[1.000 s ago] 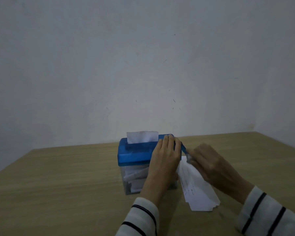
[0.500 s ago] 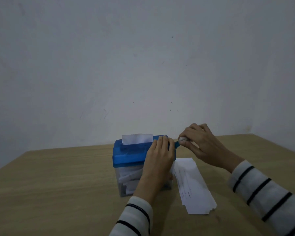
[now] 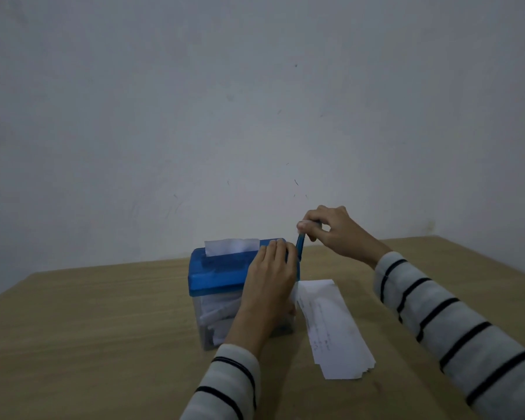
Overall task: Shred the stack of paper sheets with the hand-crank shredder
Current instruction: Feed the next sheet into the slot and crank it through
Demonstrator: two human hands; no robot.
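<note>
Head view shows the hand-crank shredder (image 3: 243, 286) standing near the middle of the table (image 3: 103, 344), toward its far edge, with one sheet (image 3: 232, 246) poking up from the slot in the blue lid and the stack of paper sheets (image 3: 331, 325) lying flat just beside its right side. The likeliest trouble, as I judge it, is the light box skidding or tipping toward the right if the crank is forced while the bracing pressure slackens; a sheet feeding crooked could also jam the cutters, and the clear bin, already holding a fair heap of strips, may clog. The right hand (image 3: 331, 231) is curled, fingertips and thumb pinching the knob of the crank (image 3: 300, 247), which stands nearly upright. The left hand (image 3: 270, 274) lies over the lid's right end, fingers together and fairly straight, pressing down on it rather than wrapping it.
</note>
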